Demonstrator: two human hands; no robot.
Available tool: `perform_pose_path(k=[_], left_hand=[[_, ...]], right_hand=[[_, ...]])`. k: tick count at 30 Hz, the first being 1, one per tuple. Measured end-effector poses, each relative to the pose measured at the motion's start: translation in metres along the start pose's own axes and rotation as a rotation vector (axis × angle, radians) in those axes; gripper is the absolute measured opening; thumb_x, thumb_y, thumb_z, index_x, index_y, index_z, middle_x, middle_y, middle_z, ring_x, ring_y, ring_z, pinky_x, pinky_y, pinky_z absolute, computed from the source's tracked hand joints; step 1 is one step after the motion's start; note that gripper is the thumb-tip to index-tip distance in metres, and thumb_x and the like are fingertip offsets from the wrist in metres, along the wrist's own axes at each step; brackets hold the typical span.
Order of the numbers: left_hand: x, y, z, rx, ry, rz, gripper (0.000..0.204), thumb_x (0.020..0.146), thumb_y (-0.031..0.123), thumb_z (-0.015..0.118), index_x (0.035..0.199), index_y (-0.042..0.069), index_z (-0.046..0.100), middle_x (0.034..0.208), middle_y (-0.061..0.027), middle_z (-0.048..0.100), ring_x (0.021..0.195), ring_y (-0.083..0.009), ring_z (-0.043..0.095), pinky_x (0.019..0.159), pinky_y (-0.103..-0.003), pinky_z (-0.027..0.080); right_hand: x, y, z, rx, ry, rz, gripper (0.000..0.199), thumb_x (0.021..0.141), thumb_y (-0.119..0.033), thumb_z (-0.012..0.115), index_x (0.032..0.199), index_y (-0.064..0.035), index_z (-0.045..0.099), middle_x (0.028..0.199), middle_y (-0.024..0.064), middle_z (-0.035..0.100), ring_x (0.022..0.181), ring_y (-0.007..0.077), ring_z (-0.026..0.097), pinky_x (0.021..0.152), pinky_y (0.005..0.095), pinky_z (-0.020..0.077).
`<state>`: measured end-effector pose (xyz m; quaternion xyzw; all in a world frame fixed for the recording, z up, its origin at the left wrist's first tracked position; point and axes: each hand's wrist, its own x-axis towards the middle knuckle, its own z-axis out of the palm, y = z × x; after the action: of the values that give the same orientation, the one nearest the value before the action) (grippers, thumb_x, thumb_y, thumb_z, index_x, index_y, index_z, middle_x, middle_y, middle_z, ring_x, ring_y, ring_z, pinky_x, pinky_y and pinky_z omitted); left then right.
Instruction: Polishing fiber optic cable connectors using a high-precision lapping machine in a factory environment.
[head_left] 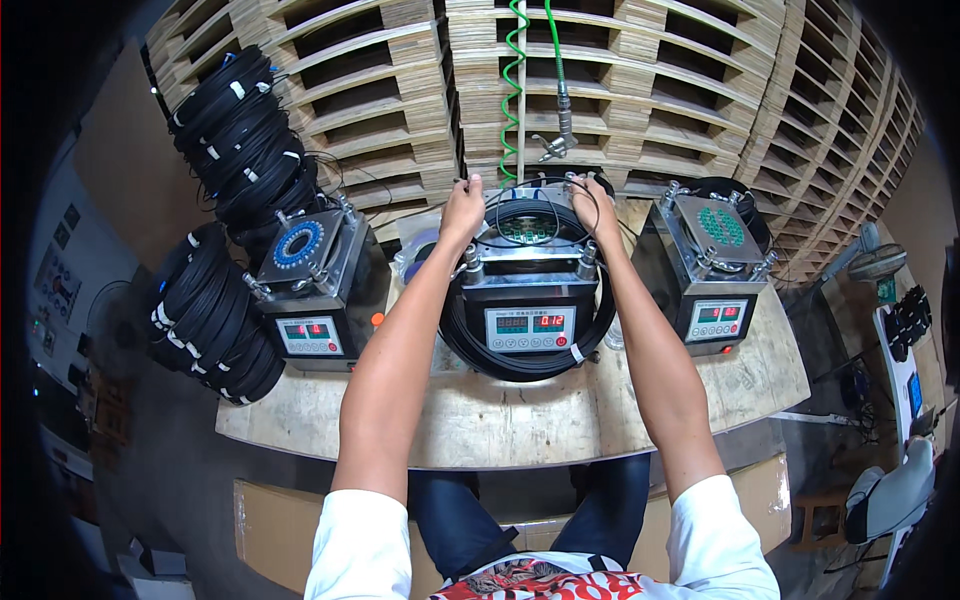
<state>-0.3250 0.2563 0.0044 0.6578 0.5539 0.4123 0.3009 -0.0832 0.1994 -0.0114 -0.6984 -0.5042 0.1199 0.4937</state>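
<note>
Both hands are raised to the far top corners of the middle machine (528, 300). The left hand (462, 212) is closed around the rear left post, and the right hand (597, 207) is curled at the rear right post, where a thin black cable (545, 190) is pinched between its fingers; the cable arcs across the machine's top from one hand to the other.

Behind everything, stacked wooden pallets (640, 90) are seen filling the background. The round-edged wooden desk (520, 420) is spread below them, and three metal machines with small red-lit display panels are carried on it. The middle machine is ringed by a large coil of black cable (520, 362), which is laid flat on the desk around its base. The left machine (312, 285) is topped by a blue ring of holes, and the right machine (712, 270) by a plate of green dots.

Bundled black cable coils (235, 130) are heaped at the desk's far left corner, with more coils (205, 320) hung off its left edge. A green spiral hose (512, 90) is hung above the middle machine, and a metal nozzle (562, 125) is suspended just beside it.
</note>
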Motion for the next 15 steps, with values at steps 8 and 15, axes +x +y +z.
perform_pose_path(k=[8, 15], left_hand=[[0.004, 0.011, 0.001, 0.081, -0.058, -0.211, 0.073, 0.096, 0.064, 0.040, 0.137, 0.005, 0.053, 0.135, -0.0251, 0.059, 0.130, -0.0422, 0.052, 0.108, -0.050, 0.040], [-0.004, 0.022, 0.011, 0.045, 0.013, -0.065, 0.073, 0.099, 0.058, 0.043, 0.141, -0.001, 0.049, 0.137, -0.0291, 0.055, 0.132, -0.0438, 0.049, 0.110, -0.048, 0.039]], right_hand=[[-0.007, -0.015, -0.013, -0.142, 0.039, -0.035, 0.036, 0.097, -0.037, 0.054, 0.112, -0.0056, 0.064, 0.109, 0.0280, 0.068, 0.106, 0.0482, 0.063, 0.090, 0.0503, 0.0508], [0.020, 0.024, -0.009, 0.114, 0.005, -0.120, 0.035, 0.095, -0.034, 0.060, 0.108, -0.0015, 0.064, 0.105, 0.0284, 0.068, 0.103, 0.0449, 0.066, 0.088, 0.0442, 0.0512]])
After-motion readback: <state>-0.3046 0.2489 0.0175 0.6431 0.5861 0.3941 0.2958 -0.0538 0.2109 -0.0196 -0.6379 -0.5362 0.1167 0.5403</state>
